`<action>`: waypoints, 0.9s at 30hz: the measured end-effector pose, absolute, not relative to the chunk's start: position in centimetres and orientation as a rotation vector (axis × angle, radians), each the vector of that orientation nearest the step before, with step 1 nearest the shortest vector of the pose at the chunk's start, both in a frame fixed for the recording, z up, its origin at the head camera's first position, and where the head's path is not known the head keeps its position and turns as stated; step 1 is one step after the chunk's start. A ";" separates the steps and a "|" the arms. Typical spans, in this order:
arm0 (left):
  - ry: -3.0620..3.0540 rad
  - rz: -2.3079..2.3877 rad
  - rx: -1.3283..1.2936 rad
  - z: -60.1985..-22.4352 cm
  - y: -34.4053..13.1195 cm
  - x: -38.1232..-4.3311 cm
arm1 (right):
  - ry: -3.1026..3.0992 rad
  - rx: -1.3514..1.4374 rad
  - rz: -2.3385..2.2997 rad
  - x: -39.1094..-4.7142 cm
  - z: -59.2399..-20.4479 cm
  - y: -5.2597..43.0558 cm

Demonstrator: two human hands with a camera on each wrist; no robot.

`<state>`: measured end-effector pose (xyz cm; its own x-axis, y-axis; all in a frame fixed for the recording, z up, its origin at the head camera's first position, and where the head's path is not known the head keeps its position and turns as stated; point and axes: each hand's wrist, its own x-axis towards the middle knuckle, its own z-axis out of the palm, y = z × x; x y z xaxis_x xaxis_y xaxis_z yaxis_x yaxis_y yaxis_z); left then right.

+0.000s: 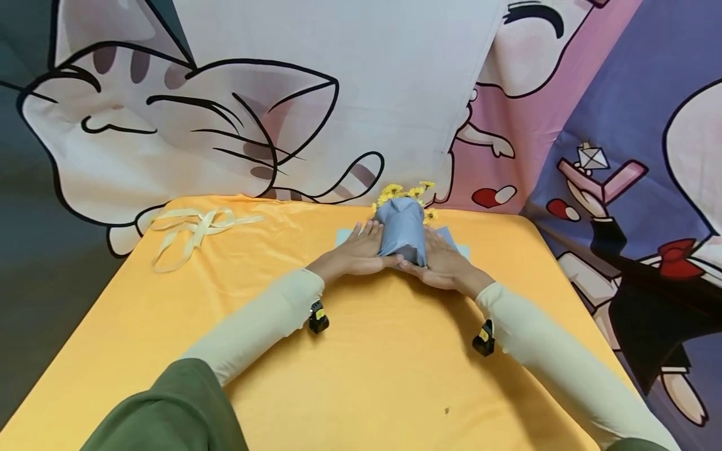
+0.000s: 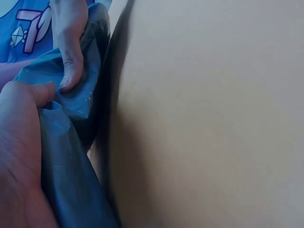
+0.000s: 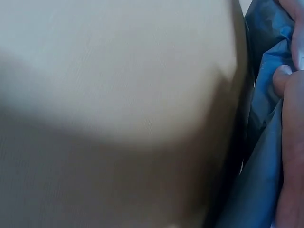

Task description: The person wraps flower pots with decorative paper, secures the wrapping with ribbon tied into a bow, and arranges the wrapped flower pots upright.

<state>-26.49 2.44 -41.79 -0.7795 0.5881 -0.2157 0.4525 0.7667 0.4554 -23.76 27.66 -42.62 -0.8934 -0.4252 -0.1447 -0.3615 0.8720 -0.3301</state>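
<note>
In the head view, a bouquet of yellow flowers (image 1: 392, 190) lies on the table, wrapped in blue-grey paper (image 1: 402, 222) with its blooms pointing away from me. Left of the wrap, my left hand (image 1: 363, 250) presses down with straight fingers. My right hand (image 1: 442, 260) lies flat along the other side in the same way. Both thumbs meet at the near end of the bundle. The wrist views show creased, glossy blue paper (image 2: 71, 161) under the thumbs, one thumb (image 3: 282, 78) pushing into a fold. Flower stems are hidden inside the wrap.
A cream ribbon (image 1: 197, 228) lies loosely looped at the table's back left. The table (image 1: 338, 376) wears a yellow-orange cloth. Behind it hangs a cartoon-printed curtain (image 1: 395, 94). Pale blue sheet corners (image 1: 464, 250) stick out beneath the bundle.
</note>
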 end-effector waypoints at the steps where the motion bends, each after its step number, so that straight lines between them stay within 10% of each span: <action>1: 2.623 0.531 0.790 -41.8 1.7 -26.3 | 2.827 -0.614 -0.427 -23.7 -42.6 26.9; 27: 2.626 0.596 0.702 -44.0 -10.2 -19.1 | 2.803 -0.666 -0.156 -18.5 -43.8 15.3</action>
<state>-19.06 -10.23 -44.04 -0.8131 0.5362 -0.2264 0.3859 0.7878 0.4801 -18.48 15.27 -43.83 -0.8625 -0.4549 -0.2220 -0.4274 0.8894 -0.1620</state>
